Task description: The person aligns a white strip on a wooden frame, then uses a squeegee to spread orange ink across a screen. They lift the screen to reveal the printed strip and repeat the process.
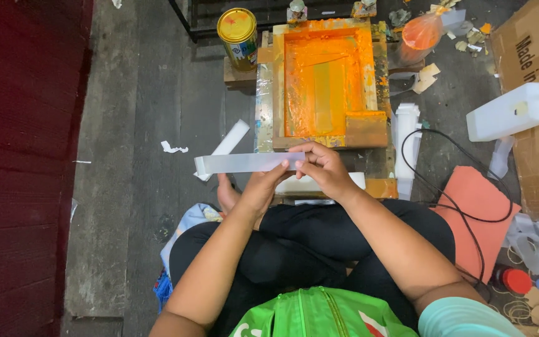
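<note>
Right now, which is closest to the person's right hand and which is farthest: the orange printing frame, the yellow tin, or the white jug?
From the right hand:
1. Orange printing frame, just ahead.
2. Yellow tin, far ahead, leftward.
3. White jug, far right.

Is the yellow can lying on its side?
No, the yellow can stands upright on a wooden block beside the orange-smeared printing frame.

orange printing frame (325, 81) | yellow can (238, 30) | white jug (511, 111) | black cable (463, 206)
</note>
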